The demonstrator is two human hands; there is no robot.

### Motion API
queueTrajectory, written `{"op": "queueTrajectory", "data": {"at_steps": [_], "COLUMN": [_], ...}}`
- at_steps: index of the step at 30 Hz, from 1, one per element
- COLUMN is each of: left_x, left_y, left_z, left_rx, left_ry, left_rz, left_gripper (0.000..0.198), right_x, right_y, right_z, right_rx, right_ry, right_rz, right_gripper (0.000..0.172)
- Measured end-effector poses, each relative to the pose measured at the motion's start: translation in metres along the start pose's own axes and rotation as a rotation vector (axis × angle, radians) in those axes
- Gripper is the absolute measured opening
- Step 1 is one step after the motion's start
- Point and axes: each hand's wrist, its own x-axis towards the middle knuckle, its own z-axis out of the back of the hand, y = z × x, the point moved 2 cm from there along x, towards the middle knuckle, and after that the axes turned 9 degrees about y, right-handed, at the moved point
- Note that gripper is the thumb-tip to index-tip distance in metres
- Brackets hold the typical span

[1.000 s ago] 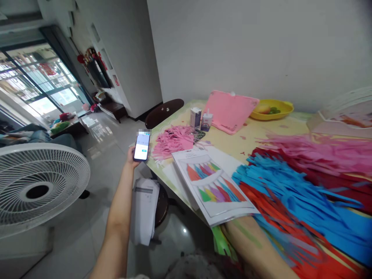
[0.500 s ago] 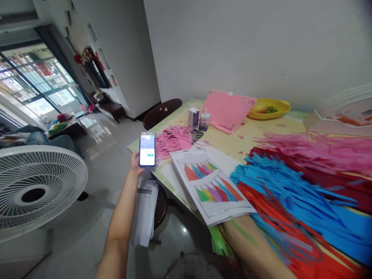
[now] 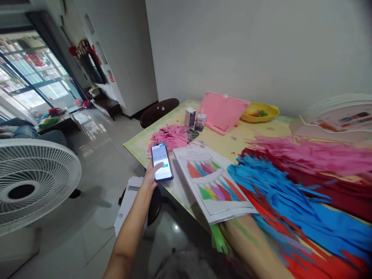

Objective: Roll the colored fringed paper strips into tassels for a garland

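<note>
The left hand [image 3: 150,176], arm outstretched, clamps a lit phone [image 3: 162,162] at the bench [image 3: 138,142] edge. The right forearm [image 3: 252,248] lies flat. Its hand is hidden beneath a printed sheet [image 3: 213,182], so I cannot tell its grip.

bare surface [image 3: 136,144] shows only at the near left corner, hemmed by the pink paper pile [image 3: 170,136] behind and the printed sheet [image 3: 213,182] to the right, and the left grip [image 3: 150,176] with its phone [image 3: 162,162] fills that gap. a second open patch lies mid-surface between the sheet, the cartons [image 3: 194,119] and the pink case [image 3: 222,112], while the fringe heap [image 3: 279,186] blankets the right side. left of the edge the floor [image 3: 95,155] is free up to the fan [image 3: 31,186].
</note>
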Motion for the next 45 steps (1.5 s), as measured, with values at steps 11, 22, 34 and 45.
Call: {"op": "queueTrajectory", "data": {"at_steps": [11, 22, 34, 45], "left_x": [-0.012, -0.014, -0.012, -0.006], "left_y": [0.004, 0.006, 0.011, 0.014], "left_z": [-0.018, -0.025, -0.032, -0.03], "left_rx": [-0.055, -0.071, -0.046, -0.053], "left_ry": [0.026, 0.015, -0.055, -0.056], "left_rz": [0.015, 0.011, 0.022, 0.055], "left_gripper": [0.058, 0.051, 0.04, 0.044], "right_x": [0.001, -0.007, -0.013, -0.018], "right_y": [-0.005, -0.009, -0.017, -0.019], "right_z": [0.009, 0.013, 0.009, 0.009], "right_rx": [-0.122, -0.161, -0.118, -0.157], "right_ry": [0.014, 0.032, 0.014, 0.001], "right_rz": [0.021, 0.006, 0.005, 0.008], "right_gripper": [0.057, 0.06, 0.058, 0.06]}}
